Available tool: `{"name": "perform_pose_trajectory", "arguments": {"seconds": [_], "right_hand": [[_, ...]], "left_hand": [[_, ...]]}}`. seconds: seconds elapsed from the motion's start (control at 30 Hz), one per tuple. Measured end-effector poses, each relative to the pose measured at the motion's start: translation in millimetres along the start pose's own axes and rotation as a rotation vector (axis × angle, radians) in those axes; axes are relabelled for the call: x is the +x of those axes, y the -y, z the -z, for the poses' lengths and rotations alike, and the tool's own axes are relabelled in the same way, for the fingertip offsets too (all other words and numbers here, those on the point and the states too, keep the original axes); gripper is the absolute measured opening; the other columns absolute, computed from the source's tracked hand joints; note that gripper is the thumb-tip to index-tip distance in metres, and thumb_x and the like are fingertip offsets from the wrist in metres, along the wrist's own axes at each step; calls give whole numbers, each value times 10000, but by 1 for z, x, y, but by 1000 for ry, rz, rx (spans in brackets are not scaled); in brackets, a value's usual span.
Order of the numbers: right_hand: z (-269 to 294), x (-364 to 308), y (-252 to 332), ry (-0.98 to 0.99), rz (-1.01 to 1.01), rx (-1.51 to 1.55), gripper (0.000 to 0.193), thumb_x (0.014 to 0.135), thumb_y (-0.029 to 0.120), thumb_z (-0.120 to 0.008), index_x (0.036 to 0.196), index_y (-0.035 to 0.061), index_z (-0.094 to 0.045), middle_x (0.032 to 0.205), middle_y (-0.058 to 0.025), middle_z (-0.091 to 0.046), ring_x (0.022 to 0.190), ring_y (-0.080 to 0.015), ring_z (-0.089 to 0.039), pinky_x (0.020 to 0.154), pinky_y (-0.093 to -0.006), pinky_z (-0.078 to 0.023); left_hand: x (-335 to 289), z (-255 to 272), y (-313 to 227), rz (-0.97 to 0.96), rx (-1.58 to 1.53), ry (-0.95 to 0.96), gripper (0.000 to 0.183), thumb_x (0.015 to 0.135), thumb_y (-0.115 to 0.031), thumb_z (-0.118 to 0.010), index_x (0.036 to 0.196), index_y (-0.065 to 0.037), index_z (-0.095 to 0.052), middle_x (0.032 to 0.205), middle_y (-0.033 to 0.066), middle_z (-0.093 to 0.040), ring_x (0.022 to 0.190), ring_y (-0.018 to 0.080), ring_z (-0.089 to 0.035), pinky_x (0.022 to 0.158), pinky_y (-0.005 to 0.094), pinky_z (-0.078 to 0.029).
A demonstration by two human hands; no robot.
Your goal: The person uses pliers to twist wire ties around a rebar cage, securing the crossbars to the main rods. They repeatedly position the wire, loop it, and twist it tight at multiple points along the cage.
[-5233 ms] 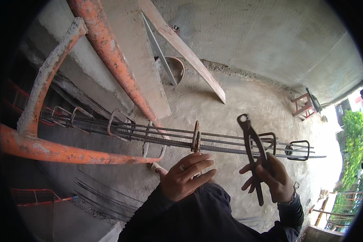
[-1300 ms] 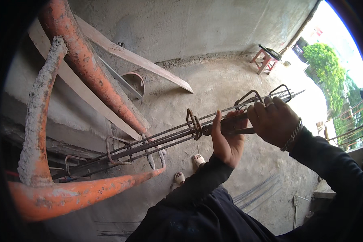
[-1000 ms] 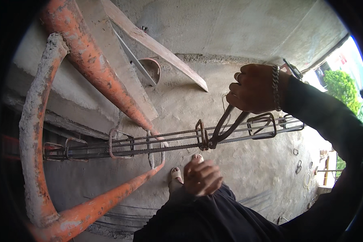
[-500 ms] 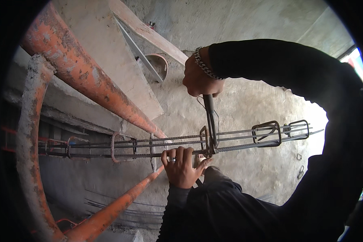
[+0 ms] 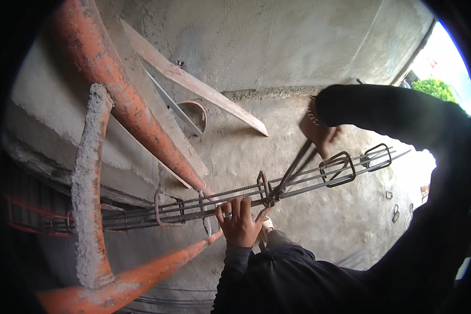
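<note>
A long rebar cage (image 5: 304, 195) of ribbed rods and bent stirrups runs across the view, rising to the right. My left hand (image 5: 240, 223), with a ring on it, is closed over the near rod, just left of an upright stirrup (image 5: 259, 179). My right hand (image 5: 318, 132), wearing a chain bracelet and slightly blurred, grips the handles of dark pincers (image 5: 290, 177). The pincers lean up and to the right, their jaws down at the near rod beside that stirrup. The tie between rod and stirrup is too small to make out.
An orange steel trestle with a thick upper tube (image 5: 125, 99) and a mortar-crusted crosspiece (image 5: 89, 183) stands at left. Wooden boards (image 5: 199, 89) lean beyond the cage. More stirrups (image 5: 339, 169) sit along the rods to the right. Metal rings (image 5: 395, 212) lie on the concrete floor.
My right hand has swung to the right and lower, tilting the pincers from nearly upright to slanted. My left hand keeps its hold on the rod. The view has shifted and turned.
</note>
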State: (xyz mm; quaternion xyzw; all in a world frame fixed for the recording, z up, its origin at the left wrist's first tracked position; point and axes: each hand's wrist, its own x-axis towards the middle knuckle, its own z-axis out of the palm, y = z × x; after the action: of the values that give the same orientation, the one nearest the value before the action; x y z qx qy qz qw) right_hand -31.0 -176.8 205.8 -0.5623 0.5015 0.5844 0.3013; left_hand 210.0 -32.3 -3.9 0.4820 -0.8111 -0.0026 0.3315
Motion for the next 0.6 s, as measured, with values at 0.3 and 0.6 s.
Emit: {"name": "perform_pose_trajectory", "arguments": {"seconds": [0.3,0.6], "right_hand": [[-122,-63,32,-5,63,702,623,826,221,-833,1147,-125,-426,889,-224,-701,807,-301,-753,671,-400,-680],[-124,-64,62,-1335,-54,-817,246,860,251,-668,1025,72,-635,936,-16,-654,921,-187,-695,813,-335,-524]], "left_hand": [[-6,-5,15,-157,38,12,621,722,-448,-854,1161,-119,-562,1138,52,-586,1090,260,-522,1030,490,-305],[-8,-6,26,-233,107,9,592,773,-433,-823,1227,-138,-586,1184,0,-589,1119,202,-534,1048,453,-322]]}}
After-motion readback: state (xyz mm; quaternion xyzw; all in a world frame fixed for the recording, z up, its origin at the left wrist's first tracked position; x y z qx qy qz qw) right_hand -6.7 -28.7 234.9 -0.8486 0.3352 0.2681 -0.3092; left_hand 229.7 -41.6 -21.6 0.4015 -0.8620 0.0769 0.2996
